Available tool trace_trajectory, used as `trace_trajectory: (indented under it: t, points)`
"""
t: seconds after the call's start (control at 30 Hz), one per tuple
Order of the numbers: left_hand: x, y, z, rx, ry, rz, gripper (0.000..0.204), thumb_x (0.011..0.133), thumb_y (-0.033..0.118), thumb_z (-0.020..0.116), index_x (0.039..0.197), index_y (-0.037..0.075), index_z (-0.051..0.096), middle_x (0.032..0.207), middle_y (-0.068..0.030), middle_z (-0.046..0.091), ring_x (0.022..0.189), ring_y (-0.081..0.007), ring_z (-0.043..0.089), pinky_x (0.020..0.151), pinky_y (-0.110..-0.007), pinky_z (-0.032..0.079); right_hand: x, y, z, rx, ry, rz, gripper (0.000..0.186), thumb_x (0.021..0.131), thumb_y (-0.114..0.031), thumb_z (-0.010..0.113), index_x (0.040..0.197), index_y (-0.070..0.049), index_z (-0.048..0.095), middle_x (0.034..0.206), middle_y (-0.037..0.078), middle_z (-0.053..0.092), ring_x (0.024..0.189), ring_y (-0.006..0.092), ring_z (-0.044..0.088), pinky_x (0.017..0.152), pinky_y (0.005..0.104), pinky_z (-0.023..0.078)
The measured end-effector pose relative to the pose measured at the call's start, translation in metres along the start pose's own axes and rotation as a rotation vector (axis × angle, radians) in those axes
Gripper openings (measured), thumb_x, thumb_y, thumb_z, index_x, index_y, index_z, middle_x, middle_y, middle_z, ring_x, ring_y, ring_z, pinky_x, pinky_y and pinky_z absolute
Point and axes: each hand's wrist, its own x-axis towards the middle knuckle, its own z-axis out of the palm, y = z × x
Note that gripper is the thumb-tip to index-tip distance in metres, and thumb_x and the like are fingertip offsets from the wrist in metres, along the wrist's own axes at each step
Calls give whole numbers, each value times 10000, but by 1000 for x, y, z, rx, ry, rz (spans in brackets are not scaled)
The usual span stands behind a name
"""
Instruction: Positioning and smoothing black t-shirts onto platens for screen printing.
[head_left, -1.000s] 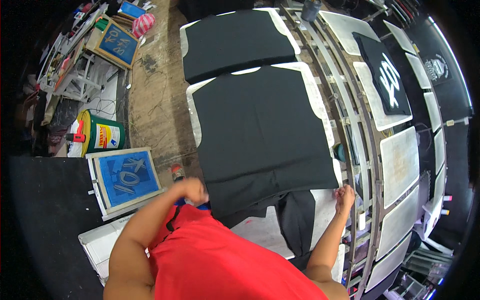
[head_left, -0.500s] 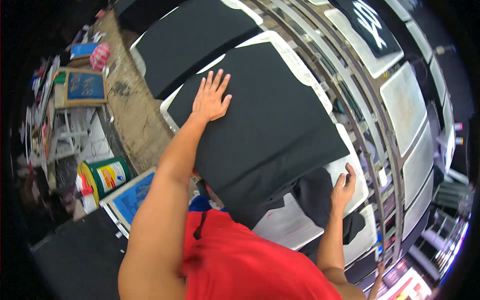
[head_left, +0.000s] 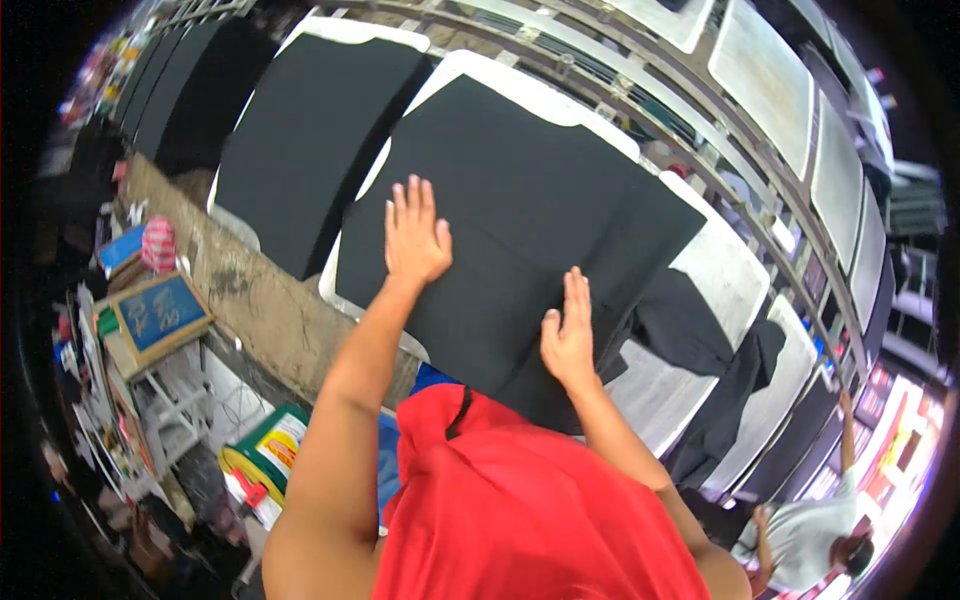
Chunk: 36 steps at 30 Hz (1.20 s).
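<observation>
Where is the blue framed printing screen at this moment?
In the head view the blue framed printing screen lies far to the person's left, on a white stand beside the worn bench, away from both hands.

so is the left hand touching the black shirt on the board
Touching: the head view shows the left hand lying flat, fingers spread, on the black shirt.

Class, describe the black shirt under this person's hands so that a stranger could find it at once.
Follow the curved row of white printing boards. The black shirt covers the board nearest the red-shirted person. Unlike its neighbour, it has the left hand and right hand flat on it.
</observation>
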Motion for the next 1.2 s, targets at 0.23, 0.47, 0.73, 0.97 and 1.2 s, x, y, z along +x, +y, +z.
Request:
trace_trajectory:
  t: [0.23,0.47,0.73,0.97,1.2]
  points:
    - [-133,94,-13,-772,-340,923,633,762,289,599,1300,-22,481,1389,-238,436,1303,-415,388,1074,-539,309,21,13,21,667,411,718,511,963,-161,453,1436,-2,345,1449,178,420,1285,318,471,1020,408,425]
    - [20,-12,-21,-274,-21,579,604,864,262,536,1414,55,394,1505,-204,298,1385,-446,255,1122,-548,229,54,40,41,830,334,930,745,948,-513,470,1482,-28,288,1539,177,277,1411,335,263,1160,478,127]
    - [37,-29,-9,-130,-163,513,649,898,348,482,1494,156,310,1572,-124,204,1446,-383,149,1167,-503,151,66,26,47,381,405,937,742,976,-572,318,1411,23,400,1456,230,401,1351,358,379,1101,408,289]
    - [41,-25,-17,-106,-194,502,662,890,342,489,1495,147,304,1574,-129,196,1451,-383,132,1164,-507,155,97,49,51,345,516,684,628,966,-474,461,1355,20,466,1325,214,532,1204,324,520,1060,380,348]
    - [40,-22,-15,-121,-230,490,657,881,323,471,1491,136,314,1570,-144,204,1448,-395,143,1157,-521,155,194,88,5,663,612,751,502,955,-400,489,1255,-4,561,1231,205,602,1155,321,570,989,398,422]
